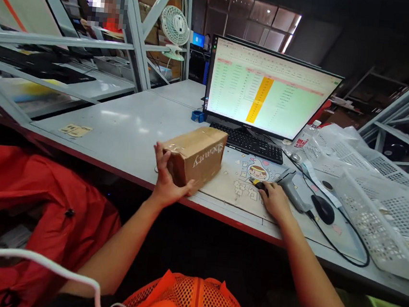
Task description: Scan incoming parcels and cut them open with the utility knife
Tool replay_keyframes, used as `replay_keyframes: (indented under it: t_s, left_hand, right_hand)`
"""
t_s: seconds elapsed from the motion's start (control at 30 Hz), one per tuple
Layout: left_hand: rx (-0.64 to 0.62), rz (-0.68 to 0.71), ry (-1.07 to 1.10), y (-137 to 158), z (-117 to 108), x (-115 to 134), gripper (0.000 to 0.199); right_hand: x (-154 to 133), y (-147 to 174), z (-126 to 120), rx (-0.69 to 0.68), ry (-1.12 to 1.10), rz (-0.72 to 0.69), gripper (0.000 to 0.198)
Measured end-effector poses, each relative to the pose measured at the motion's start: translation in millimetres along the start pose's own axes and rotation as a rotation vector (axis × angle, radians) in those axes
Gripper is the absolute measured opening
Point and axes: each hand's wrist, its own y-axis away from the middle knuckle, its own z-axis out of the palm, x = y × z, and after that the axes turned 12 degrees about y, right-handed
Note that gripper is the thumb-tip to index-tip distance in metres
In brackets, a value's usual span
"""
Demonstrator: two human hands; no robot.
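A taped brown cardboard box point(205, 161) with white lettering on its side stands at the desk's front edge. My left hand point(169, 181) grips its left end, thumb low on the lettered side and fingers on the far side. To the right, my right hand point(275, 201) is closed around a small yellow and black utility knife point(258, 184), held low over the printed desk mat point(230, 185). Whether its blade is out is too small to tell. A grey barcode scanner point(292, 191) lies just beyond my right hand.
Behind the box are a black keyboard point(252, 143) and a monitor point(268, 92). A blue tape roll point(198, 116) sits left of the keyboard. At right lie a black mouse point(322, 209), cables and white plastic baskets point(375, 223). A metal frame point(138, 36) borders the left.
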Motion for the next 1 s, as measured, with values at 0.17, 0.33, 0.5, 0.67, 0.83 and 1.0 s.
replay_keyframes:
  t_s: [0.17, 0.33, 0.5, 0.67, 0.83, 1.0]
  left_hand:
    - [-0.177, -0.327, 0.365, -21.3, -16.8, -62.0, 0.136]
    - [-0.244, -0.719, 0.533, -46.2, -18.5, -65.7, 0.145]
    - [-0.392, -0.841, 0.545, -57.9, -25.2, -56.4, 0.120]
    - [-0.435, -0.849, 0.463, -52.0, -22.4, -60.8, 0.107]
    - [-0.472, -0.814, 0.449, -49.7, -20.9, -64.1, 0.103]
    - [-0.489, -0.807, 0.438, -49.7, -20.5, -63.9, 0.106]
  right_hand:
    - [-2.3, -19.0, -17.1, -0.041, -0.208, 0.036, 0.038]
    - [-9.0, -59.9, -58.3, -0.194, -0.836, 0.080, 0.036]
    - [-37.4, -90.6, -95.5, -0.374, -1.077, -0.079, 0.054]
    - [-56.7, -97.9, -110.9, -0.427, -1.072, -0.131, 0.054]
    - [-50.8, -94.2, -106.0, -0.420, -1.121, -0.071, 0.053]
    - [-44.5, -91.2, -102.8, -0.416, -1.110, -0.078, 0.054]
